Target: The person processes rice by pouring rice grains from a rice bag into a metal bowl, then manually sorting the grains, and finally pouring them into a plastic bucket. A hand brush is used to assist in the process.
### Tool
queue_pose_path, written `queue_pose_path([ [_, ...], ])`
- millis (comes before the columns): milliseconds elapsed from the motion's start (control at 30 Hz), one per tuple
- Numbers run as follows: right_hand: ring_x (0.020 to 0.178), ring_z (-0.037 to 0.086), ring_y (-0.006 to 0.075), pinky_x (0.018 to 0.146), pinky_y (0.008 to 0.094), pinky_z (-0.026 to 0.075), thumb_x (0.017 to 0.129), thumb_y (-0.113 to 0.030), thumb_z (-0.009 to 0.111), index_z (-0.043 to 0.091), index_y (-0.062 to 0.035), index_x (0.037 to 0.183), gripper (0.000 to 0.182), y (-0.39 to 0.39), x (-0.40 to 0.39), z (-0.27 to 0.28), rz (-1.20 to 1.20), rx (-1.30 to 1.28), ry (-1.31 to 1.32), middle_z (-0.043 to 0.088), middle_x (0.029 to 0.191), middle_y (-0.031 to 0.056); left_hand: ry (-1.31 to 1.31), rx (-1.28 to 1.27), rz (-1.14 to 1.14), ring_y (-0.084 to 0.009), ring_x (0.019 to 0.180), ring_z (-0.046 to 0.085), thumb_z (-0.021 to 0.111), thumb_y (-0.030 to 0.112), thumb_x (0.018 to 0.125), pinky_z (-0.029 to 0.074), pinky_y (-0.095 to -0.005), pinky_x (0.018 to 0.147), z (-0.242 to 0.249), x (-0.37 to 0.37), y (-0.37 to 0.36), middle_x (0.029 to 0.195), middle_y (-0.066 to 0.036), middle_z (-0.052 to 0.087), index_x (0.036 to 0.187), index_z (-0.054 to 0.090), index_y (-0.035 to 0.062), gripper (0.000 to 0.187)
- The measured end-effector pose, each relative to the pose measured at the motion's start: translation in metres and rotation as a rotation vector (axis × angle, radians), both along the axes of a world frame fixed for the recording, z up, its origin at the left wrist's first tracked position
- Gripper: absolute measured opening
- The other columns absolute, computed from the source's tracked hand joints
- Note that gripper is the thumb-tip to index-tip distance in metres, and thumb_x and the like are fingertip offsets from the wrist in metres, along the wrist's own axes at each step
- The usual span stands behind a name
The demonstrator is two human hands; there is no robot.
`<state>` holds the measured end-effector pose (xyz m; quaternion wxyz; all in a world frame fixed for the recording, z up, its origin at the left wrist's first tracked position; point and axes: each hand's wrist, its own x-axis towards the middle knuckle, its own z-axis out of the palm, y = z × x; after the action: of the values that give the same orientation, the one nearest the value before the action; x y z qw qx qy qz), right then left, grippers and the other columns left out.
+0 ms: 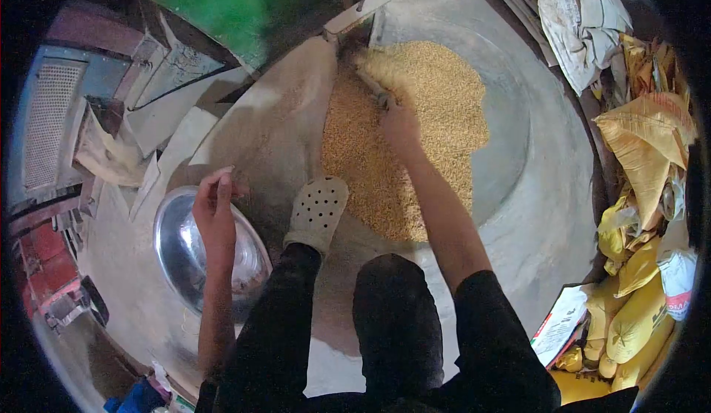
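The grey floor bore a broad heap of golden grain ahead of me. A shiny metal basin stood left of it, beside my pale perforated clog. My left grip, fingers loosely parted and seemingly empty, was over the basin's rim. My right grip was closed around a short tool, partly blurred, at the grain's far side.

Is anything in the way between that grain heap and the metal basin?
Yes: the person's left beige clog stands on the floor between the grain heap and the metal basin. The left hand also overlaps the basin in view.
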<state>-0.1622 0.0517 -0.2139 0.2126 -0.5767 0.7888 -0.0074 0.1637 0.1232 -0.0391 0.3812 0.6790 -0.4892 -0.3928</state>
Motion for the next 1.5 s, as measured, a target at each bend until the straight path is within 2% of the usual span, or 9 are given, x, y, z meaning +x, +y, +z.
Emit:
queue_pose_path([
  [133,0.071,0.065,0.0354,0.059,0.0452,0.052,0.085,-0.023,0.051,0.036,-0.0064,0.132,0.052,0.026,-0.004,0.07,0.182,-0.062,0.083,0.064,0.079,0.0204,-0.018,0.037,0.046,-0.0134,0.077,0.059,0.051,0.018,0.093,0.047,-0.0271,0.073,0.003,0.011,0.009,0.08,-0.007,0.062,0.103,0.06,0.0004,0.022],
  [267,0.063,0.062,0.0382,0.057,0.0491,0.05,0.089,-0.026,0.048,0.036,-0.0224,0.132,0.046,0.125,0.003,0.127,0.31,0.272,-0.059,0.062,0.07,0.0202,-0.131,0.056,0.088,-0.014,0.077,0.059,0.051,0.017,0.093,0.046,-0.0271,0.074,-0.001,0.022,0.02,0.081,-0.008,0.062,0.104,0.06,-0.0001,0.022],
  [567,0.061,0.064,0.0334,0.052,0.0446,0.052,0.085,-0.019,0.051,0.024,-0.0117,0.141,0.062,0.102,0.002,0.004,0.255,0.012,0.076,0.062,0.069,0.0199,-0.066,0.094,0.047,-0.0144,0.079,0.059,0.052,0.018,0.093,0.046,-0.0274,0.075,-0.004,0.011,0.013,0.083,-0.008,0.063,0.104,0.06,-0.0002,0.023],
  [633,0.078,0.063,0.0377,0.065,0.047,0.052,0.088,-0.023,0.048,0.042,-0.0084,0.129,0.043,0.069,-0.001,0.039,0.051,0.201,-0.012,0.062,0.091,0.0237,-0.119,0.101,-0.011,-0.0146,0.08,0.059,0.052,0.018,0.092,0.046,-0.0273,0.075,0.003,0.007,0.012,0.084,-0.008,0.063,0.104,0.06,-0.0003,0.023],
  [800,0.073,0.062,0.0397,0.066,0.0474,0.051,0.088,-0.028,0.049,0.039,-0.0154,0.132,0.047,0.106,-0.067,0.079,0.105,-0.062,-0.068,0.062,0.074,0.0217,-0.197,0.083,-0.08,-0.0151,0.083,0.059,0.053,0.018,0.092,0.046,-0.0278,0.076,0.006,0.011,0.02,0.086,-0.009,0.064,0.105,0.06,-0.0002,0.024],
  [1000,0.06,0.061,0.0358,0.055,0.048,0.048,0.088,-0.028,0.052,0.043,-0.0222,0.129,0.043,0.237,-0.099,0.197,0.431,0.647,-0.034,0.062,0.068,0.0163,-0.061,0.12,0.021,-0.0163,0.087,0.06,0.052,0.019,0.092,0.047,-0.0282,0.075,-0.016,0.01,0.052,0.092,-0.01,0.063,0.107,0.059,-0.0003,0.026],
  [1233,0.062,0.063,0.0308,0.05,0.0426,0.049,0.085,-0.019,0.05,0.039,-0.012,0.132,0.048,0.237,-0.084,0.107,0.57,0.008,0.009,0.062,0.072,0.0158,0.127,0.165,-0.013,-0.0179,0.085,0.061,0.053,0.02,0.092,0.05,-0.0296,0.073,-0.057,-0.005,0.058,0.091,-0.01,0.063,0.109,0.056,-0.0005,0.027],
  [1333,0.057,0.062,0.0313,0.046,0.0419,0.049,0.087,-0.022,0.05,0.037,-0.0144,0.132,0.047,0.194,-0.079,0.059,0.526,0.037,0.092,0.061,0.067,0.013,0.121,0.212,-0.031,-0.0158,0.083,0.061,0.055,0.022,0.091,0.049,-0.0276,0.071,-0.047,-0.002,0.044,0.09,-0.008,0.063,0.109,0.057,0.0013,0.027],
  [1500,0.063,0.064,0.0264,0.049,0.039,0.05,0.082,-0.014,0.05,0.043,-0.0149,0.129,0.048,0.19,-0.093,0.126,0.315,0.007,0.135,0.062,0.069,0.0128,-0.102,0.144,-0.188,-0.0126,0.082,0.061,0.055,0.025,0.091,0.047,-0.0255,0.069,0.002,0.034,0.055,0.089,-0.006,0.064,0.11,0.058,0.0027,0.03],
])
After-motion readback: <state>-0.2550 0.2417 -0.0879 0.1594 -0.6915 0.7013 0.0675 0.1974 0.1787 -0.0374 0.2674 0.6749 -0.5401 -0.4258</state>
